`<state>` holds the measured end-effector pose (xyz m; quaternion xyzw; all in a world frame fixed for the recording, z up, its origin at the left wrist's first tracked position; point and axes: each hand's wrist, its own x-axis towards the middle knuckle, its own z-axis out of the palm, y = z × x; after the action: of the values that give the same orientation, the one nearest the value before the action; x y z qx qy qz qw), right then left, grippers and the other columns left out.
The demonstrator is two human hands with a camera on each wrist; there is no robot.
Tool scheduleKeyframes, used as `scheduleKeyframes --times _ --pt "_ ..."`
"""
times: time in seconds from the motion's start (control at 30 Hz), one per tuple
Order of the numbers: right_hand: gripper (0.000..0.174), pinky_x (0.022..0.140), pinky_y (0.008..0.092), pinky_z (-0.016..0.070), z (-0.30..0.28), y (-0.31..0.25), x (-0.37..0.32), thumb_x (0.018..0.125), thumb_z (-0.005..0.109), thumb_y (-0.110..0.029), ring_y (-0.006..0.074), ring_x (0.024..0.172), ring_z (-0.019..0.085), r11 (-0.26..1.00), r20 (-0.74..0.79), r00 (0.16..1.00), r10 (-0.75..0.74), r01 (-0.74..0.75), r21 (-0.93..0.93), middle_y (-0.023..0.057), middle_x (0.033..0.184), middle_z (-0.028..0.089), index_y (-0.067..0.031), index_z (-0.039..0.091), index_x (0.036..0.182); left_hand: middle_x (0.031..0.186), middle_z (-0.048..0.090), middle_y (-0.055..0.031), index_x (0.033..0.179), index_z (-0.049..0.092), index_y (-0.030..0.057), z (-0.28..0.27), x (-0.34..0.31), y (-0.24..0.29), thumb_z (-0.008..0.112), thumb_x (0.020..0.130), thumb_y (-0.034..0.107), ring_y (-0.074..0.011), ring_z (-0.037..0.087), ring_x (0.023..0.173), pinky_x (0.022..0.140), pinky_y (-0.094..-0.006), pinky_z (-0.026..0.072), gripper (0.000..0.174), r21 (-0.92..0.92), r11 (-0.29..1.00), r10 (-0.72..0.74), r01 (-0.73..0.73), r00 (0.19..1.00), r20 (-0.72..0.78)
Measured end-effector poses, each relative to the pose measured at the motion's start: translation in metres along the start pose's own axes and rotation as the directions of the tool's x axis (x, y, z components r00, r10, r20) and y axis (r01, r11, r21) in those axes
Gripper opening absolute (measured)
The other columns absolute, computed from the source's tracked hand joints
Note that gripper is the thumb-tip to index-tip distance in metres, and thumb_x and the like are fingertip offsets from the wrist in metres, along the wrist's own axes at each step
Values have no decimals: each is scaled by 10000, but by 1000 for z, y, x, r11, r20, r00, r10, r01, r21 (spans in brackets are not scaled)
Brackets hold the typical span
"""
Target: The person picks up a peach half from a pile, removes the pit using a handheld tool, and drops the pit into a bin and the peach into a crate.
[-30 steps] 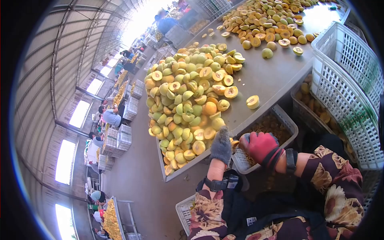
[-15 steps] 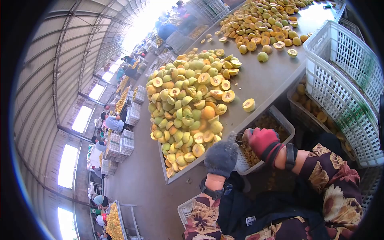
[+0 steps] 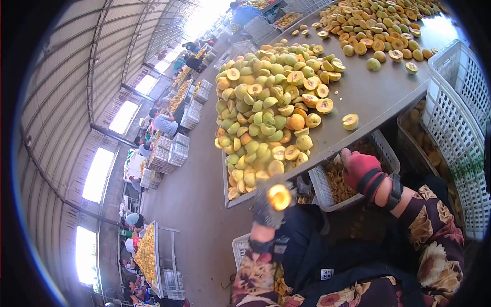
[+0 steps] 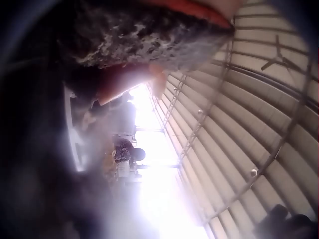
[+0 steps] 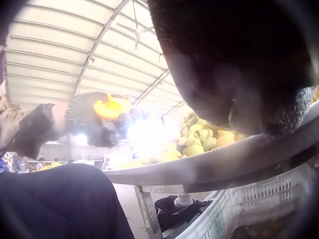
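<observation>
Fruit half [image 3: 279,197], cut face up, sits in the grip of the left hand [image 3: 263,205], low beside the dark apron [image 3: 302,240]; blur softens the fingers, yet they seem to hold it, perhaps turned up so that the hollow stays in sight. The right hand [image 3: 359,170], red-gloved, has its fingers curled round what looks like a thin curved tool [image 3: 335,155], too small to make out well. It hovers over a white basket [image 3: 319,190] of brownish scraps [image 3: 342,184], probably tucked under the edge to catch what drops.

A heap of fruit halves [image 3: 271,102] fills the near corner of the surface [image 3: 376,94], likely for easy reach; one loose half [image 3: 350,121] lies apart, near the rim. The surface is grey, metallic and smooth, with a second heap [image 3: 381,25] farther along.

Beyond, people [image 3: 165,123] work at other fruit-laden tables beneath a ribbed, arched roof [image 3: 66,102] with bright windows [image 3: 99,174].
</observation>
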<state>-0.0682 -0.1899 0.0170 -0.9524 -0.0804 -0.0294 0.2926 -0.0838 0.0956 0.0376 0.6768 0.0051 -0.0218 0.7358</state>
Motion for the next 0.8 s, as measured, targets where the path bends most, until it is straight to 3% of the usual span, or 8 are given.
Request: scheduleKeyframes --times 0.1,0.13,0.17,0.2,0.33,0.4,0.53,0.8 --pt "314 636 447 512 -2 -2 0 772 638 -215 366 758 635 1000 4 1000 -19 19 -4 186 829 629 -51 484 990 1128 601 -124 1212 529 22 -69 -38 25 557 880 131 -196 591 1012 844 -322 508 351 677 722 162 -145 986 39" --pt "310 631 446 511 -3 -3 -1 773 638 -215 364 753 635 1000 9 1000 -26 26 -5 185 824 628 -51 483 986 1181 585 -133 1205 541 37 -97 -42 28 527 907 183 -221 595 1031 873 -334 502 333 547 827 -81 129 990 -112" --pt "318 629 441 515 -5 -4 -2 774 638 -216 354 752 641 999 16 999 -37 38 -12 181 830 631 -48 484 995 1223 568 -131 1188 559 57 -145 -42 15 496 924 226 -258 584 1057 897 -359 486 320 969 245 -215 22 976 32" --pt "326 627 437 519 -6 -5 -2 775 639 -217 344 750 646 999 24 999 -49 49 -20 178 837 634 -44 486 1005 1264 552 -129 1170 577 78 -156 -38 17 465 940 269 -295 574 1083 921 -384 471 319 874 -427 -405 -233 913 45" --pt "319 628 441 522 -1 -9 0 777 637 -217 344 748 650 997 45 996 -71 72 -33 176 840 638 -42 487 998 1256 569 -101 1162 590 119 -129 -12 23 472 919 362 -332 514 1159 968 -423 418 363 995 -58 -154 79 984 -87" --pt "317 631 448 520 8 -7 3 778 637 -221 349 749 649 996 61 995 -74 77 -37 180 841 639 -43 485 991 1259 556 -114 1213 576 111 -116 27 7 470 921 339 -299 470 1220 1038 -409 361 385 948 -267 -140 -174 980 140" --pt "317 638 458 517 12 -5 6 781 633 -228 359 754 647 998 106 993 -53 57 -38 186 840 640 -43 481 989 1288 519 -143 1224 564 127 -26 94 7 682 738 410 -324 476 1193 1027 -407 365 575 977 -95 145 -192 968 205" --pt "269 635 464 517 -1 -3 10 785 619 -204 359 749 647 998 111 992 -61 60 9 190 814 638 -42 494 960 1229 573 -153 1266 533 185 24 178 -16 714 645 313 -362 531 1125 955 -456 422 660 892 -358 -245 -275 950 194"
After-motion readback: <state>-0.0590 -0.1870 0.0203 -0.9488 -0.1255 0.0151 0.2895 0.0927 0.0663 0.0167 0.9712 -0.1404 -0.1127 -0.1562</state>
